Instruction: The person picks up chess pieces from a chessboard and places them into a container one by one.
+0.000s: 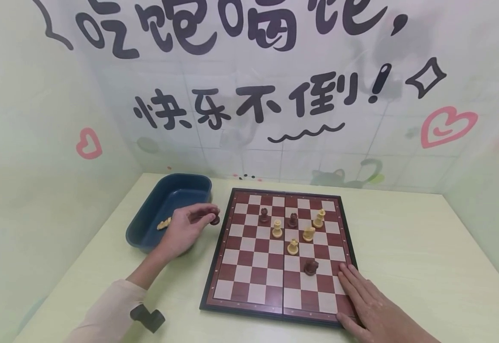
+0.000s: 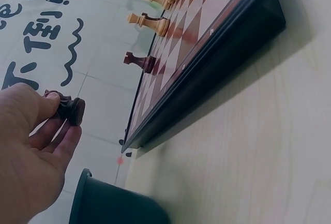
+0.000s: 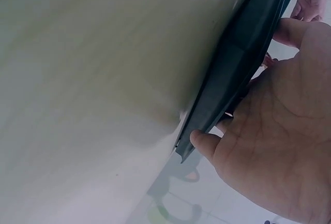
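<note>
We've a pale tabletop (image 1: 403,233), broad to the R of the chessboard (image 1: 253,276) and down to a narrow strip on its L side. The chessboard is flat, maroon-&-cream squares, dark raised rim, seam down the middle, set a bit askew. L of it, near but apart, is a dark blue bin (image 1: 146,214) w/ rounded corners & a high rim. Our R hand (image 1: 373,305) lies across the chessboard's R edge by the near corner, fingers straight, gripping nothing. Our L hand (image 1: 185,228) pinches a dark chess pc (image 2: 77,111) b/w thumb & fingers, up over the strip b/w bin & chessboard; it's glossy reddish-brown, tipped, round base showing, top partly hidden, so can't tell type. Upright on the squares, mostly far half: 4 light pcs (image 1: 277,229) & 3 dark pcs (image 1: 311,267), w/ bare squares along the near L
</note>
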`<state>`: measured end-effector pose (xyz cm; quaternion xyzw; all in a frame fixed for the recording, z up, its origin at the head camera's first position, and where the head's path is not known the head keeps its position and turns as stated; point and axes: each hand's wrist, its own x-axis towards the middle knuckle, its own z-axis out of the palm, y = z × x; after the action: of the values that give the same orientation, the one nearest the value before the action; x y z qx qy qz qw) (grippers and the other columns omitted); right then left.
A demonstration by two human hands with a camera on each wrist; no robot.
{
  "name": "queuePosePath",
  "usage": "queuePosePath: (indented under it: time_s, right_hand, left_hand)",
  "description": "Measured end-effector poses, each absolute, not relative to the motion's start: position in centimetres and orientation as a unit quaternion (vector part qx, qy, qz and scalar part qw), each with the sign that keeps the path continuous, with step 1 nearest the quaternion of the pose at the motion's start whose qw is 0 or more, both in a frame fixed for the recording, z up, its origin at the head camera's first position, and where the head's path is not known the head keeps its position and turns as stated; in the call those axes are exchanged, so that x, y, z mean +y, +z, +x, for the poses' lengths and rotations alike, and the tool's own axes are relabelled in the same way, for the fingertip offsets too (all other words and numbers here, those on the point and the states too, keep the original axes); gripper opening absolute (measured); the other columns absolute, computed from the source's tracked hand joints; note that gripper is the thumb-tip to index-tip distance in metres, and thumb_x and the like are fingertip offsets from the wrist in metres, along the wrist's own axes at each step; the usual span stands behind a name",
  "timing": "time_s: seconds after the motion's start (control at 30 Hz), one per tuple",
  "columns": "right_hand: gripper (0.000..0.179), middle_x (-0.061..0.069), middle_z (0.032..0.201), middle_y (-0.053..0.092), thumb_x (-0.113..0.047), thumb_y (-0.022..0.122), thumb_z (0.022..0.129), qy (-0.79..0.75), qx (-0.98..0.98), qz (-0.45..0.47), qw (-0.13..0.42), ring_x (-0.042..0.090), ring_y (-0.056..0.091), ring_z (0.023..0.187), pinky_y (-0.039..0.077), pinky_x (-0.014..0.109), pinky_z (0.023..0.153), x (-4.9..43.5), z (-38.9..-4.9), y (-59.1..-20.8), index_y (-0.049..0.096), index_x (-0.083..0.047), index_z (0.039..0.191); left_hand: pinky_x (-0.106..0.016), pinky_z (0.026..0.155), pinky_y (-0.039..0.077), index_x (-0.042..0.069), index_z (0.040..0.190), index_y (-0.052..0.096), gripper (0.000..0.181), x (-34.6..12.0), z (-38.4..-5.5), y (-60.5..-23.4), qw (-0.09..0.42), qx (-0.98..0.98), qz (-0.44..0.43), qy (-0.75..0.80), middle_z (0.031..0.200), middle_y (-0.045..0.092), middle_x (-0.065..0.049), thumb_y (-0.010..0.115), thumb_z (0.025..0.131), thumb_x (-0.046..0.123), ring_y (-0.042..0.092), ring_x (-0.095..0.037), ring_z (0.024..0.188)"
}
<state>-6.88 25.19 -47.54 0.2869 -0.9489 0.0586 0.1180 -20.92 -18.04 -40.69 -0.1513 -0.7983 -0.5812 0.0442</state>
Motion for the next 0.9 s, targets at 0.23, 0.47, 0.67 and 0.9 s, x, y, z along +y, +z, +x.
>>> queuePosePath:
  time_s: [0.23,0.47,0.67,0.9]
  right_hand:
    - [0.083,0.015,0.158,0.037,-0.054,0.063,0.095,0.056,-0.948,0.289,0.125,0.018,0.017,0.15,-0.004,0.013,0.114,25.4,-6.9,-47.7,0.041,0.003,0.151]
    - [0.082,0.013,0.159,0.038,-0.057,0.061,0.096,0.055,-0.955,0.274,0.098,0.018,0.017,0.147,-0.008,0.012,0.112,25.1,-6.8,-47.6,0.041,0.001,0.151]
    - [0.082,0.013,0.159,0.038,-0.056,0.061,0.096,0.055,-0.954,0.275,0.104,0.017,0.017,0.148,-0.007,0.012,0.112,25.2,-6.7,-47.4,0.041,0.001,0.152]
    - [0.082,0.012,0.159,0.037,-0.057,0.06,0.096,0.055,-0.957,0.268,0.098,0.022,0.024,0.146,-0.008,0.013,0.112,25.1,-6.8,-47.4,0.041,0.001,0.152]
  left_hand:
    - [-0.024,0.089,0.054,-0.007,0.118,0.07,0.021,-18.3,-21.1,-40.7,0.055,-0.796,-0.155,-0.583,0.111,0.071,-0.02,0.067,0.097,-0.002,0.071,-0.028,0.101]
    - [-0.022,0.086,0.055,-0.006,0.116,0.07,0.02,-19.3,-21.3,-40.5,0.081,-0.808,-0.15,-0.564,0.109,0.072,-0.02,0.066,0.097,-0.004,0.071,-0.026,0.099]
    - [-0.02,0.086,0.054,-0.005,0.116,0.071,0.019,-20.6,-21.7,-40.5,0.095,-0.822,-0.144,-0.543,0.108,0.072,-0.016,0.067,0.097,-0.003,0.07,-0.019,0.098]
    - [-0.021,0.086,0.055,-0.006,0.118,0.07,0.021,-21.7,-21.9,-40.6,0.1,-0.817,-0.142,-0.55,0.111,0.071,-0.019,0.067,0.098,-0.001,0.07,-0.013,0.098]
